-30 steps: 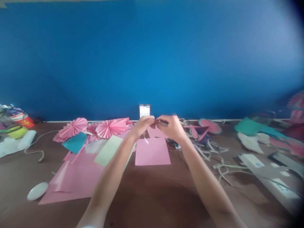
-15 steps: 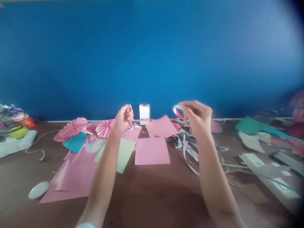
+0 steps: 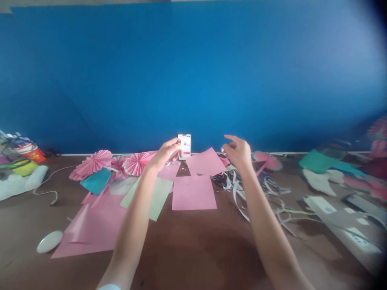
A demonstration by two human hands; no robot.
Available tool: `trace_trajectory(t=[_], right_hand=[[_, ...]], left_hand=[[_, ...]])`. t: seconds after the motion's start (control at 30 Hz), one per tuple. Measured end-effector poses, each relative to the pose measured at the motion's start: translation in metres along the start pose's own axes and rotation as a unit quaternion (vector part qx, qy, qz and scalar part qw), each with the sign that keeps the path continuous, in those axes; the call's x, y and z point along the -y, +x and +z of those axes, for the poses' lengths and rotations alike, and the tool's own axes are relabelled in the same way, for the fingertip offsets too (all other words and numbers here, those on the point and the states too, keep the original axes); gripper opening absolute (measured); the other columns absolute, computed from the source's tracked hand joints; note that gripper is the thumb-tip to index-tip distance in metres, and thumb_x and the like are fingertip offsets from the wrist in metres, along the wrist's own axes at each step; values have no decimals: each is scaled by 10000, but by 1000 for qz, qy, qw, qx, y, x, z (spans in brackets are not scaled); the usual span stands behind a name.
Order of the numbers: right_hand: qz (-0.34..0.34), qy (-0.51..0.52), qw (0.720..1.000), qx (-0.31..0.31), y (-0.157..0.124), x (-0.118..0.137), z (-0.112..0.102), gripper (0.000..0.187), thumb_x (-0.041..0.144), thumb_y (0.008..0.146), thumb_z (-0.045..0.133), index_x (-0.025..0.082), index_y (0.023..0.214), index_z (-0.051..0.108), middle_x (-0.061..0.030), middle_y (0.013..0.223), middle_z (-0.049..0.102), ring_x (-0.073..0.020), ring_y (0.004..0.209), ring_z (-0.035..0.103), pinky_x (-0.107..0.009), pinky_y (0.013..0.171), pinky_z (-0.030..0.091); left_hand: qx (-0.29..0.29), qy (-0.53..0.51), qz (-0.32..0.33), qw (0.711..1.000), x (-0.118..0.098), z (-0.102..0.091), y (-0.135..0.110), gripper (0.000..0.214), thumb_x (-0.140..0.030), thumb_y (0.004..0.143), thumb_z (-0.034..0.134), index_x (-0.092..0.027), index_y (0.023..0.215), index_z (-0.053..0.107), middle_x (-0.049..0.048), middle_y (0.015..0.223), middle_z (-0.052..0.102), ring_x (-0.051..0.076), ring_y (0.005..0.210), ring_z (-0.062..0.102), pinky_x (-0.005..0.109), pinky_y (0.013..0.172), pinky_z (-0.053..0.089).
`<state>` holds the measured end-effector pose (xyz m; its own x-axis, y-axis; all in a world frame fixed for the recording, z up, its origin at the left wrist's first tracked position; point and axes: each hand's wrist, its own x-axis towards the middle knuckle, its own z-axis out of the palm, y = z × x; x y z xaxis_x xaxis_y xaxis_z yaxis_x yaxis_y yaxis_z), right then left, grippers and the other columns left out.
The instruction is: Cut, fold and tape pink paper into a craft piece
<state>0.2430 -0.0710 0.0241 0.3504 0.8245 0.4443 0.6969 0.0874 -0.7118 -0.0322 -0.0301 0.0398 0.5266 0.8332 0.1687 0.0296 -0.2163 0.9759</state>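
My left hand is raised in front of the phone, overlapping its left edge. Its fingers are bent together in a pinch, and what they hold, if anything, is hidden. To its right hovers my right hand, index finger stretched out and apart from the thumb. A tiny pale spot shows at the thumb tip, too small to name. Just below that hand lies a tangle of white ribbon. Two pink paper sheets, a nearer one and a tilted farther one, lie between my arms.
Pink folded paper fans, a teal paper piece, a pale green sheet and a large pink sheet lie left. A white oval object sits near a cable. At right is a power strip.
My right hand has moved left and its index finger has straightened; the white-and-pink loop it pinched no longer shows there. My left hand has moved right, towards the phone, whose screen picture differs.
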Motion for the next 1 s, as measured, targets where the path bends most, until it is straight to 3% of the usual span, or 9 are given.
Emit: trace_trajectory(t=[0.1,0.2,0.37,0.5,0.6,0.67,0.8,0.87,1.0], right_hand=[[31,-160,986,13,6,-19,8,423,270,796,527,240,1187,687,-81,899,746,-250,890,668,-349,777,481],[87,-267,956,84,7,-34,17,367,248,797,525,233,1110,715,-146,1033,725,-302,980,668,-377,789,486],[101,-325,922,185,2,-51,26,316,266,838,513,149,1039,727,-226,1073,696,-352,1020,662,-428,814,491],[78,-317,923,205,1,-49,27,321,255,868,485,121,1050,713,-241,1097,687,-371,1036,651,-453,836,482],[9,-233,941,244,3,-36,29,288,233,887,477,195,1059,705,-130,1098,712,-267,1012,660,-352,852,482],[-60,-65,945,314,2,-24,32,296,244,919,457,194,1102,685,-95,1065,719,-195,922,669,-286,808,491],[-89,143,900,403,-6,-3,39,346,326,957,432,187,1184,653,-83,1026,717,-146,822,654,-250,693,501],[-90,164,894,408,-10,2,40,320,333,929,496,178,1147,670,-75,953,727,-143,771,651,-255,674,501],[-104,140,927,333,-14,5,41,170,255,855,580,166,910,714,-49,830,728,-140,706,634,-258,658,476]], left_hand=[[27,24,-22,999,2,1,1,338,-400,880,567,-174,1130,543,9,737,637,42,453,363,186,429,247],[37,45,-52,997,6,0,2,437,-400,888,563,-154,1246,504,26,769,657,50,462,366,204,442,257],[77,99,-86,988,7,2,2,500,-413,903,549,-111,1302,536,38,715,655,57,460,337,225,453,224],[107,138,-87,981,10,7,3,451,-401,916,516,-107,1248,600,28,638,627,76,478,361,233,458,215],[129,142,-83,978,19,12,8,441,-387,918,498,-114,1250,598,30,654,624,108,574,479,230,477,264],[150,141,-84,975,27,15,11,460,-375,919,488,-118,1294,562,27,673,623,120,611,511,232,496,301],[185,155,-89,966,37,21,17,470,-312,912,468,-131,1344,507,11,678,617,116,578,494,242,510,323],[180,160,-91,966,37,23,18,463,-302,901,473,-139,1333,509,6,675,614,112,560,482,242,504,310],[152,166,-99,969,35,26,16,423,-294,891,462,-127,1271,547,-1,632,588,116,551,478,241,511,307]])
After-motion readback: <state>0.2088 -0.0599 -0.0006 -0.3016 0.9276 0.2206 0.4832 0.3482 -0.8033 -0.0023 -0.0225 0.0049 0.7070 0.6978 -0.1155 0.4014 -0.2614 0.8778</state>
